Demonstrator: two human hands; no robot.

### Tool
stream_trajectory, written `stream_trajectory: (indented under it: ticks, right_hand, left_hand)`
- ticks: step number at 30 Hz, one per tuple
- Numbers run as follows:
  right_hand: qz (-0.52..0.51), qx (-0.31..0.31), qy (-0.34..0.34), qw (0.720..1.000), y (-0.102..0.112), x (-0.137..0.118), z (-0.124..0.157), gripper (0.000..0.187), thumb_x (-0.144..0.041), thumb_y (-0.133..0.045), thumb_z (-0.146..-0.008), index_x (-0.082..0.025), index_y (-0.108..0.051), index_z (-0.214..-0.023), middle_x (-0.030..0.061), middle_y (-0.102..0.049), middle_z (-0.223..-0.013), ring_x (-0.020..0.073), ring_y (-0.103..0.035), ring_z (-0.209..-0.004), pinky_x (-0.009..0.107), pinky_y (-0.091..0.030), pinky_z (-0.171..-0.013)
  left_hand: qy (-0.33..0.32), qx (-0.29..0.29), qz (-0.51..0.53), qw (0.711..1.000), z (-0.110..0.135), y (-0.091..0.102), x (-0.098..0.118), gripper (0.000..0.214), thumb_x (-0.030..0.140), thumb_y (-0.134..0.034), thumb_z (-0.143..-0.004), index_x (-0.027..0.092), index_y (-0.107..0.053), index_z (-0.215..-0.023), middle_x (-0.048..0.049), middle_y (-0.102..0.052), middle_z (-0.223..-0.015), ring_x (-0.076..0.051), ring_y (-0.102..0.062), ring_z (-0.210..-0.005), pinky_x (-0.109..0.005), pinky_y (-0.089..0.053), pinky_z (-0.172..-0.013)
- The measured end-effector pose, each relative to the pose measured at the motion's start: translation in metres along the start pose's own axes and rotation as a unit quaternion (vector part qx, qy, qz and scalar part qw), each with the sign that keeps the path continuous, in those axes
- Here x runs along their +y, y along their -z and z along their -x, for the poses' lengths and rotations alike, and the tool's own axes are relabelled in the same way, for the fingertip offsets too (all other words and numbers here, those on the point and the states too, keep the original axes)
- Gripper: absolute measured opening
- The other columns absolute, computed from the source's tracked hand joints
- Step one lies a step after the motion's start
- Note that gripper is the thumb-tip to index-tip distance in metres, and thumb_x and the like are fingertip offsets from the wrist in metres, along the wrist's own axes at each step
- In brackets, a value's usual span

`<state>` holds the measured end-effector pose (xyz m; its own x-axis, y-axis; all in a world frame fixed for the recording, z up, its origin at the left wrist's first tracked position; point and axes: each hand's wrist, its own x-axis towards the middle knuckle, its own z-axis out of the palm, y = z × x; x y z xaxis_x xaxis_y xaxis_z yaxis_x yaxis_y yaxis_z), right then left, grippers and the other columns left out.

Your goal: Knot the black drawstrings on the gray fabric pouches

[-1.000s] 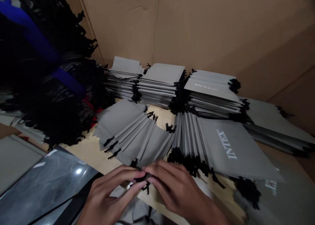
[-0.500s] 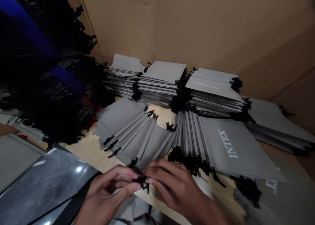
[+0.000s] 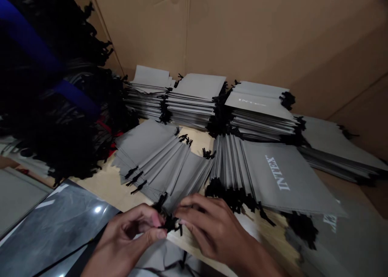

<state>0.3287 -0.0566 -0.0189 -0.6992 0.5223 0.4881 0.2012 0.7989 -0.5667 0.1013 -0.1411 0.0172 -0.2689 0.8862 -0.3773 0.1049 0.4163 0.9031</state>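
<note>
My left hand (image 3: pixel 129 232) pinches one side of a bunched black drawstring cord (image 3: pixel 171 224) between thumb and forefinger. From the other side, my right hand (image 3: pixel 214 226) grips the same cord, its fingers bent and close together; the exact contact is partly hidden. Loose cord ends poke out between the two hands. Below them lies crumpled grey cloth (image 3: pixel 159 254), cut off by the bottom edge. Just beyond my fingers, flat grey drawstring bags (image 3: pixel 157 155) lie fanned out. To their right, a row of grey bags with white INTEX lettering (image 3: pixel 277 174) leans over.
Stacks of grey bags (image 3: pixel 197 89) line the cardboard wall (image 3: pixel 236 30). At left rises a tall heap of black-corded bags (image 3: pixel 69 143) with a blue strap (image 3: pixel 77 95). A glossy dark grey panel (image 3: pixel 72 216) lies at lower left on the pale wooden surface (image 3: pixel 112 186).
My left hand has drawn slightly left and down, and more of the black cord shows between the hands. The whole view has shifted a little; the stacks stay as they were.
</note>
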Motion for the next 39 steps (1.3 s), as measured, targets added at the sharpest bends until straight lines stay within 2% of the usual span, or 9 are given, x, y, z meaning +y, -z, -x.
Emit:
stream_trajectory:
  ticks: [8, 12, 18, 21, 23, 26, 31, 36, 39]
  right_hand:
    - [0.008, 0.01, -0.008, 1.0, 0.0, -0.003, -0.002, 0.019, -0.019, -0.05, -0.114, -0.023, -0.066, -0.123, 0.0014, -0.076, -0.117, 0.0166, -0.076, -0.096, 0.03, -0.049, -0.076]
    - [0.038, -0.001, -0.023, 0.999, 0.0, -0.005, 0.001, 0.02, -0.03, -0.052, -0.118, -0.028, -0.066, -0.133, -0.0001, -0.076, -0.118, 0.0165, -0.076, -0.095, 0.031, -0.048, -0.075]
    - [0.045, -0.017, 0.04, 0.998, -0.004, 0.0, 0.0, 0.027, -0.011, -0.045, -0.108, -0.023, -0.067, -0.119, 0.0016, -0.075, -0.11, 0.0161, -0.071, -0.082, 0.03, -0.048, -0.071]
    - [0.061, -0.021, 0.045, 0.997, -0.005, 0.002, -0.003, 0.024, -0.011, -0.045, -0.106, -0.022, -0.064, -0.116, 0.0015, -0.074, -0.105, 0.0162, -0.068, -0.076, 0.03, -0.048, -0.067]
    - [0.08, -0.016, 0.048, 0.995, -0.006, 0.002, -0.005, 0.019, -0.015, -0.047, -0.109, -0.021, -0.063, -0.115, 0.0018, -0.073, -0.104, 0.0159, -0.067, -0.075, 0.03, -0.047, -0.065]
    - [0.141, 0.001, 0.081, 0.987, -0.008, 0.003, -0.008, 0.02, -0.018, -0.044, -0.113, -0.019, -0.064, -0.115, 0.0026, -0.073, -0.098, 0.017, -0.066, -0.072, 0.033, -0.043, -0.06]
    - [0.222, 0.036, 0.15, 0.963, -0.013, 0.006, -0.015, 0.027, -0.017, -0.042, -0.117, -0.017, -0.067, -0.109, 0.0001, -0.07, -0.087, 0.0164, -0.06, -0.063, 0.036, -0.039, -0.056]
    - [0.242, 0.028, 0.199, 0.949, -0.012, 0.009, -0.017, 0.04, -0.015, -0.031, -0.116, -0.019, -0.069, -0.101, 0.0002, -0.073, -0.09, 0.0169, -0.056, -0.061, 0.036, -0.04, -0.057]
    - [0.233, 0.028, 0.235, 0.943, -0.012, 0.013, -0.015, 0.035, -0.015, -0.04, -0.114, -0.017, -0.071, -0.099, 0.0019, -0.073, -0.095, 0.016, -0.057, -0.064, 0.035, -0.042, -0.059]
  left_hand:
    - [-0.018, -0.012, -0.027, 0.999, 0.0, 0.002, -0.001, 0.034, 0.052, -0.093, -0.076, 0.023, -0.075, -0.075, 0.0013, -0.066, -0.072, -0.018, -0.06, -0.072, -0.022, -0.05, -0.064]
    - [-0.032, -0.02, -0.041, 0.998, 0.0, 0.0, -0.002, 0.033, 0.052, -0.091, -0.079, 0.023, -0.075, -0.077, 0.002, -0.067, -0.072, -0.018, -0.061, -0.072, -0.022, -0.052, -0.064]
    - [-0.047, -0.056, -0.036, 0.997, 0.004, 0.002, -0.001, 0.034, 0.052, -0.085, -0.088, 0.024, -0.071, -0.075, 0.0034, -0.068, -0.069, -0.017, -0.067, -0.071, -0.021, -0.055, -0.068]
    - [-0.099, -0.056, -0.054, 0.992, 0.004, 0.003, -0.01, 0.029, 0.051, -0.083, -0.092, 0.025, -0.072, -0.084, 0.0016, -0.074, -0.077, -0.018, -0.073, -0.074, -0.02, -0.06, -0.069]
    - [-0.134, -0.022, -0.064, 0.989, 0.003, 0.001, -0.018, 0.026, 0.05, -0.082, -0.094, 0.028, -0.076, -0.106, -0.0013, -0.081, -0.097, -0.019, -0.079, -0.084, -0.021, -0.065, -0.075]
    - [-0.21, 0.022, -0.112, 0.971, 0.0, -0.002, -0.026, 0.042, 0.044, -0.086, -0.093, 0.035, -0.075, -0.132, -0.0021, -0.085, -0.121, -0.019, -0.084, -0.088, -0.019, -0.068, -0.078]
    - [-0.381, 0.017, -0.188, 0.905, -0.009, 0.002, -0.025, 0.03, 0.023, -0.084, -0.097, 0.041, -0.083, -0.12, 0.0056, -0.089, -0.109, -0.016, -0.086, -0.093, -0.015, -0.066, -0.087]
    - [-0.29, -0.016, -0.184, 0.939, -0.007, 0.006, -0.018, 0.002, 0.033, -0.081, -0.098, 0.032, -0.082, -0.097, 0.0061, -0.083, -0.084, -0.013, -0.08, -0.074, -0.011, -0.062, -0.067]
    - [-0.25, -0.04, -0.175, 0.951, -0.006, 0.007, -0.018, 0.012, 0.036, -0.078, -0.098, 0.029, -0.078, -0.089, 0.004, -0.08, -0.082, -0.014, -0.078, -0.076, -0.013, -0.061, -0.067]
